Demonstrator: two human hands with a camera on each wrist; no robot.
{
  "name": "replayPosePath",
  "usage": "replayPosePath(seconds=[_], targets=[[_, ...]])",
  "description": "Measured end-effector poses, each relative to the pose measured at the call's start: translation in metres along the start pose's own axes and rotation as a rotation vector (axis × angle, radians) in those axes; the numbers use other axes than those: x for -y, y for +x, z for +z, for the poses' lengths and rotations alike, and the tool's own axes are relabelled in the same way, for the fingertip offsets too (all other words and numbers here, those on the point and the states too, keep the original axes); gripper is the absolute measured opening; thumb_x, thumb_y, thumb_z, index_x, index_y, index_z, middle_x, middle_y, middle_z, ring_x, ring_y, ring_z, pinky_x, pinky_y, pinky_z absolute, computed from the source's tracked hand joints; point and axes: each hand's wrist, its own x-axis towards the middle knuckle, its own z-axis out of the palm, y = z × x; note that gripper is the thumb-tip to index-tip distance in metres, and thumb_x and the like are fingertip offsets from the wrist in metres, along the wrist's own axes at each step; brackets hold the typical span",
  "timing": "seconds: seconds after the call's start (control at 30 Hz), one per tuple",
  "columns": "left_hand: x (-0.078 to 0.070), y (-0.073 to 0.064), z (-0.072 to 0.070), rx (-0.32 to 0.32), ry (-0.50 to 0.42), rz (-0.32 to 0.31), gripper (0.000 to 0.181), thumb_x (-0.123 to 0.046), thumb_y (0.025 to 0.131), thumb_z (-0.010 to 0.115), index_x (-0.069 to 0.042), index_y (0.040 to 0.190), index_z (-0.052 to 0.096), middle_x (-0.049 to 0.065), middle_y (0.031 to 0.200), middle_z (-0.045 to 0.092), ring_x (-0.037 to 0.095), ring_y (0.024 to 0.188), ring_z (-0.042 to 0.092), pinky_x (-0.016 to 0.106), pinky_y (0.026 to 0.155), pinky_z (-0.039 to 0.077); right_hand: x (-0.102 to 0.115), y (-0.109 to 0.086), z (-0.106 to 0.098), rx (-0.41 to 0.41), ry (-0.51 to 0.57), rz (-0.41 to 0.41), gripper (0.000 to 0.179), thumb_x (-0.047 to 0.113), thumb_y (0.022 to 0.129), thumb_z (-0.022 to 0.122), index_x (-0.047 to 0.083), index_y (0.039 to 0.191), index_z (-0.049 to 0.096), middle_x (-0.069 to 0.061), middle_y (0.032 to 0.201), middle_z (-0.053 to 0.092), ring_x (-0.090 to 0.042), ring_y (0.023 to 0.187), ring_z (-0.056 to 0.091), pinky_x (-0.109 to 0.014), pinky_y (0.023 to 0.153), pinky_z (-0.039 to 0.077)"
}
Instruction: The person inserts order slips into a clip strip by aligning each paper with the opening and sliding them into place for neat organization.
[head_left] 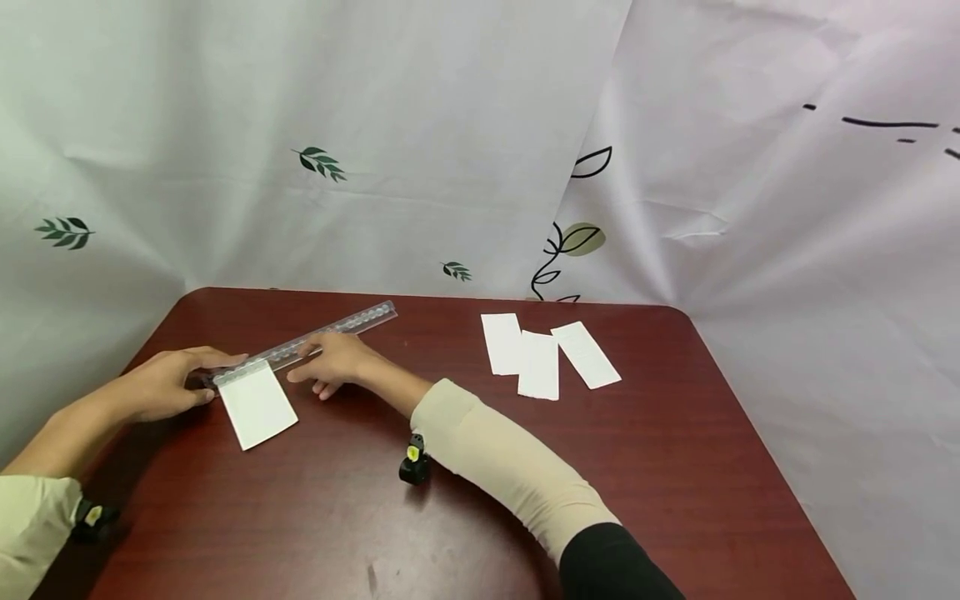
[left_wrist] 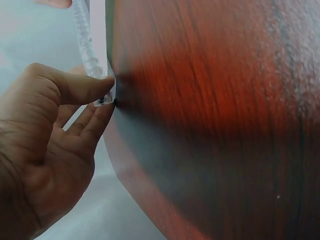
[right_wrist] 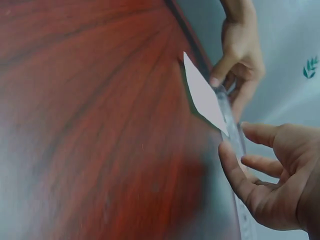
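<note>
A long clear plastic ruler (head_left: 360,318) lies slanted near the far left of the table. At its near-left end a white paper piece (head_left: 258,406) meets it, the paper's top edge appearing to run beneath the clear plastic. My left hand (head_left: 167,383) pinches that end of the ruler; in the left wrist view the thumb (left_wrist: 92,89) presses on top with fingers below. Farther along, my right hand (head_left: 337,362) hovers at the ruler with thumb and index finger (right_wrist: 257,132) spread. Whether its fingertips touch the ruler is unclear.
Three white paper pieces, one at the left (head_left: 500,343), one in the middle (head_left: 538,367) and one at the right (head_left: 587,355), lie at the back right of the reddish-brown table (head_left: 675,450). Behind it hangs a pale leaf-printed cloth (head_left: 420,150).
</note>
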Motion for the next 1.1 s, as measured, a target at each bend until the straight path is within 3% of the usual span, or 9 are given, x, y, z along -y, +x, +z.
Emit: replayPosePath(seconds=[0.1, 0.27, 0.43, 0.53, 0.67, 0.8, 1.1], targets=[[-0.002, 0.0, 0.0, 0.007, -0.028, -0.014, 0.06, -0.005, 0.08, 0.08, -0.016, 0.138, 0.065, 0.01, 0.128, 0.066, 0.024, 0.109, 0.063, 0.026, 0.078, 0.047, -0.006, -0.004, -0.013, -0.002, 0.011, -0.012, 0.041, 0.02, 0.087, 0.081, 0.013, 0.125, 0.066, -0.011, 0.074, 0.07, -0.019, 0.057, 0.069, -0.037, 0.063, 0.06], [-0.003, 0.001, 0.0, 0.017, -0.054, -0.035, 0.048, -0.014, 0.09, 0.074, -0.012, 0.138, 0.064, 0.016, 0.129, 0.065, 0.042, 0.121, 0.057, 0.05, 0.086, 0.047, -0.019, -0.01, -0.035, -0.02, 0.003, -0.053, 0.047, 0.021, 0.088, 0.08, 0.009, 0.13, 0.063, -0.006, 0.082, 0.071, -0.021, 0.067, 0.072, -0.036, 0.064, 0.06], [-0.003, 0.004, 0.001, 0.023, -0.058, -0.026, 0.05, -0.019, 0.09, 0.076, -0.01, 0.137, 0.064, 0.02, 0.129, 0.064, 0.046, 0.121, 0.056, 0.059, 0.088, 0.045, -0.033, -0.015, -0.052, -0.037, 0.028, -0.069, 0.048, 0.021, 0.088, 0.08, 0.007, 0.131, 0.063, 0.001, 0.089, 0.069, -0.025, 0.077, 0.073, -0.037, 0.066, 0.06], [-0.002, 0.004, 0.002, 0.012, -0.033, -0.029, 0.051, -0.019, 0.087, 0.08, -0.01, 0.135, 0.066, 0.019, 0.128, 0.066, 0.043, 0.117, 0.059, 0.057, 0.086, 0.047, -0.041, -0.017, -0.061, -0.035, 0.045, -0.082, 0.048, 0.022, 0.089, 0.079, 0.007, 0.131, 0.063, -0.001, 0.089, 0.069, -0.027, 0.08, 0.074, -0.039, 0.068, 0.06], [-0.002, 0.005, 0.003, -0.011, -0.022, -0.04, 0.05, -0.018, 0.082, 0.084, -0.012, 0.13, 0.07, 0.016, 0.121, 0.07, 0.031, 0.1, 0.068, 0.042, 0.077, 0.052, -0.05, -0.02, -0.071, -0.038, 0.085, -0.099, 0.049, 0.02, 0.089, 0.079, 0.005, 0.132, 0.062, -0.013, 0.089, 0.073, -0.031, 0.079, 0.074, -0.042, 0.07, 0.06], [-0.001, 0.007, 0.003, -0.003, -0.059, -0.086, 0.05, -0.019, 0.08, 0.086, -0.013, 0.127, 0.072, 0.016, 0.113, 0.072, 0.018, 0.087, 0.068, 0.03, 0.067, 0.05, -0.058, -0.024, -0.081, -0.06, 0.114, -0.115, 0.052, 0.017, 0.089, 0.079, 0.004, 0.135, 0.06, -0.023, 0.09, 0.073, -0.033, 0.074, 0.074, -0.045, 0.069, 0.06], [0.0, 0.013, 0.003, 0.027, -0.106, -0.126, 0.048, -0.02, 0.076, 0.088, -0.012, 0.122, 0.075, 0.015, 0.107, 0.073, 0.019, 0.083, 0.068, 0.028, 0.065, 0.048, -0.075, -0.041, -0.107, -0.109, 0.06, -0.17, 0.053, 0.02, 0.09, 0.077, 0.006, 0.137, 0.058, -0.015, 0.092, 0.073, -0.028, 0.075, 0.072, -0.044, 0.069, 0.06]])
